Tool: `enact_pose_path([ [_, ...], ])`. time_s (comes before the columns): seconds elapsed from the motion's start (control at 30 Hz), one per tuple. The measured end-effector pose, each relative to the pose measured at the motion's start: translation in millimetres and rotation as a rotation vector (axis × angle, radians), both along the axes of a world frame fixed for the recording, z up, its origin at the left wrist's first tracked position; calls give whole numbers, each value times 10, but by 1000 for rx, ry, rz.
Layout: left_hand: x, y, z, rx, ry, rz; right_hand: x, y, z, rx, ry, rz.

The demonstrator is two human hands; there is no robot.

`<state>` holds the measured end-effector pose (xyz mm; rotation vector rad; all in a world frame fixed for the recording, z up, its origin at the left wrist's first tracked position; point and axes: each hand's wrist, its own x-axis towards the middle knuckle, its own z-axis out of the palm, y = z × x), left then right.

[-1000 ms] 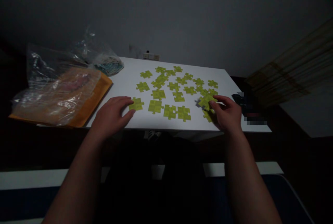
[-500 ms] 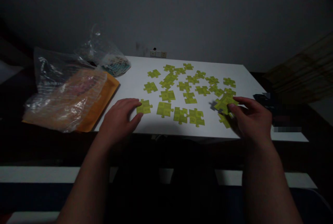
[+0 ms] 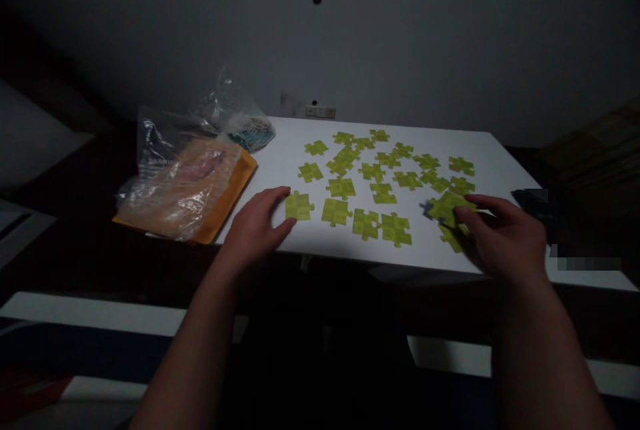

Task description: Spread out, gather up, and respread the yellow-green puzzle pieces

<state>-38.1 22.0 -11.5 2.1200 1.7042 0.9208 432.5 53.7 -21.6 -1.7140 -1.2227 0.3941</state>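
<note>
Yellow-green puzzle pieces lie spread on a white table. My left hand (image 3: 263, 227) rests at the near left, thumb and fingers apart, around the left edge of a square-sided puzzle piece (image 3: 299, 206) lying flat; whether it touches the piece is hard to tell. My right hand (image 3: 510, 233) pinches another puzzle piece (image 3: 447, 209) between thumb and fingers, slightly above the table, its shadow showing at the left. Partly under it lies a further piece (image 3: 451, 238). Between my hands are a lone piece (image 3: 336, 212) and two adjoining pieces (image 3: 365, 224) along the near edge.
An orange padded envelope (image 3: 240, 183) under clear plastic wrap (image 3: 175, 163) covers the table's left end. Behind it stands a plastic-wrapped bundle (image 3: 253, 133). Dark items (image 3: 533, 207) sit at the right end. A wall with sockets (image 3: 321, 112) rises behind the table (image 3: 285, 243).
The view has swung left, so everything appears further right. My left fingers have loosened slightly from the piece's left edge. My right hand still holds its piece in nearly the same spot.
</note>
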Motion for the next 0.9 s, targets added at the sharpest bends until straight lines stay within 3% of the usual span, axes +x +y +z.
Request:
enact_pose_path([
  [0.3, 2, 29, 17, 11, 11, 4, 3, 11, -27, 6, 68, 74],
  [0.67, -9, 35, 51, 57, 66, -59, 41, 49, -24, -2, -59, 144],
  [0.9, 10, 34, 85, 51, 88, -76, 60, 102, -62, 65, -169, 315],
])
